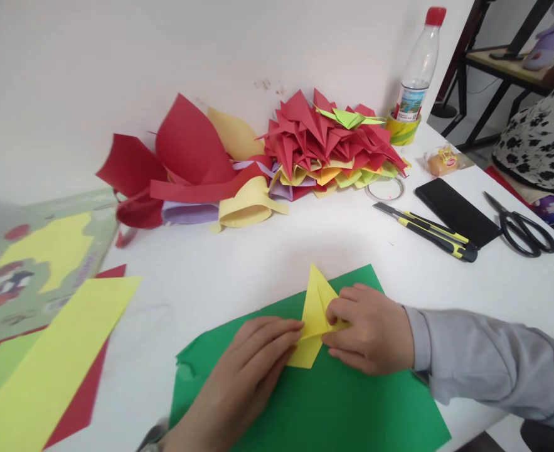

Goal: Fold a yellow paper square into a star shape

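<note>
At twelve o'clock on the green sheet (pixel 352 408) lies the folded yellow paper (pixel 312 314); the right hand (pixel 369 329) grips it, pinched at three; the left hand (pixel 253 364) touches it at nine, its grip impossible to tell.

We hold both hands low over the near half of the tabletop (pixel 258 251), fingertips turned toward each other and only a small gap apart. Our left hand (pixel 253 361) lies palm down, its fingers stretched out side by side and pointing away from the near edge, toward the right; its thumb is hidden, and the wrist is nearer that edge. Our right hand (pixel 371 329) points left, fingers bent into a pinch. Behind its bare wrist, our right forearm (pixel 488 351), in a grey sleeve, slants in across the near edge, toward the right corner.
</note>
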Demonstrator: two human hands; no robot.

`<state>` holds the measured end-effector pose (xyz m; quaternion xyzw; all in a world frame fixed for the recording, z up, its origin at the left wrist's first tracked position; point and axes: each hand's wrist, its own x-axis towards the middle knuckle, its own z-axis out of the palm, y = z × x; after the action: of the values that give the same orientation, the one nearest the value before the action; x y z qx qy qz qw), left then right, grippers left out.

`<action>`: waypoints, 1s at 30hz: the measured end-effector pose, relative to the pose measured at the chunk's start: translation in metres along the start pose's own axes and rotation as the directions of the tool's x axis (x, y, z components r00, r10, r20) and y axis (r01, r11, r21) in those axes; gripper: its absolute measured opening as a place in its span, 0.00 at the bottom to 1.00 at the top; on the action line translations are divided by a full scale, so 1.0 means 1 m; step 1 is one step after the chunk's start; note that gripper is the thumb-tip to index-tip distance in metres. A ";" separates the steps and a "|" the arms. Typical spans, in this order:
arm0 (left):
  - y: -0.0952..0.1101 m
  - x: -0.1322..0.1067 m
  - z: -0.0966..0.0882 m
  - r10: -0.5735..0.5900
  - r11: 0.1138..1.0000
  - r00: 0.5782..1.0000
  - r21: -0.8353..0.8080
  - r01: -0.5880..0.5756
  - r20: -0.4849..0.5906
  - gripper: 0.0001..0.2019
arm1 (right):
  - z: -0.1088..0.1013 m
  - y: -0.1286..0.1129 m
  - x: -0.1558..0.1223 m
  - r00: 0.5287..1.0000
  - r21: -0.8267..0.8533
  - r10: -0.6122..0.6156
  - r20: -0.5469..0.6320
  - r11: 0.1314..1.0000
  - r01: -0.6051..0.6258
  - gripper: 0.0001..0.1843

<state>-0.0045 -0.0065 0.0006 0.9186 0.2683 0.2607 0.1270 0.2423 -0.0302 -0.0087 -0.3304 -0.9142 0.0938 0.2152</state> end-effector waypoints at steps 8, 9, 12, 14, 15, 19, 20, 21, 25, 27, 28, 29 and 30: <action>-0.002 -0.018 -0.007 0.216 0.974 0.962 0.038 -0.225 0.164 0.18 | 0.000 0.001 -0.001 1.000 0.031 -0.014 -0.018 0.999 0.015 0.09; -0.002 -0.019 -0.007 0.239 0.968 0.957 0.034 -0.248 0.166 0.19 | 0.000 0.001 -0.002 0.999 0.038 -0.019 -0.026 0.999 0.020 0.09; -0.003 -0.021 -0.007 0.271 0.961 0.949 0.017 -0.278 0.162 0.21 | -0.001 0.002 -0.003 0.998 0.061 -0.027 -0.063 0.998 0.031 0.09; -0.003 -0.020 -0.006 0.280 0.958 0.945 0.021 -0.288 0.168 0.20 | -0.002 0.002 -0.002 0.996 0.079 -0.031 -0.080 0.996 0.037 0.09; -0.003 -0.020 -0.006 0.286 0.955 0.943 0.024 -0.294 0.170 0.20 | -0.002 0.002 -0.001 0.996 0.084 -0.033 -0.079 0.996 0.040 0.09; -0.003 -0.022 -0.004 0.281 0.956 0.942 0.031 -0.292 0.184 0.20 | -0.005 -0.001 0.002 0.999 0.002 -0.043 -0.015 0.999 0.043 0.11; -0.004 -0.023 -0.004 0.268 0.960 0.945 0.032 -0.279 0.187 0.20 | -0.005 -0.002 0.002 0.999 -0.030 -0.042 0.004 0.999 0.042 0.11; -0.005 -0.026 -0.004 0.254 0.964 0.948 0.034 -0.265 0.191 0.20 | -0.005 -0.002 0.003 0.999 -0.055 -0.040 0.019 0.998 0.041 0.11; -0.014 -0.039 -0.010 0.177 0.980 0.963 0.055 -0.192 0.201 0.19 | -0.004 -0.003 0.002 0.999 -0.082 -0.040 0.029 0.996 0.042 0.10; -0.018 -0.044 -0.014 0.149 0.982 0.968 0.084 -0.169 0.201 0.20 | -0.003 -0.002 0.001 0.999 -0.079 -0.042 0.018 0.996 0.043 0.10; -0.019 -0.045 -0.017 0.141 0.982 0.970 0.098 -0.163 0.196 0.20 | -0.003 -0.002 0.000 0.999 -0.076 -0.041 0.014 0.996 0.042 0.09; -0.021 -0.045 -0.020 0.140 0.980 0.972 0.112 -0.163 0.190 0.20 | -0.003 -0.002 0.000 0.999 -0.073 -0.040 0.012 0.997 0.040 0.10; -0.022 -0.045 -0.022 0.142 0.978 0.973 0.126 -0.166 0.181 0.20 | -0.003 -0.001 0.000 0.999 -0.072 -0.040 0.014 0.997 0.040 0.10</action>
<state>-0.0579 -0.0114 -0.0077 0.9623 0.2018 0.1705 0.0641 0.2433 -0.0315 -0.0055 -0.3190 -0.9247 0.0587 0.1991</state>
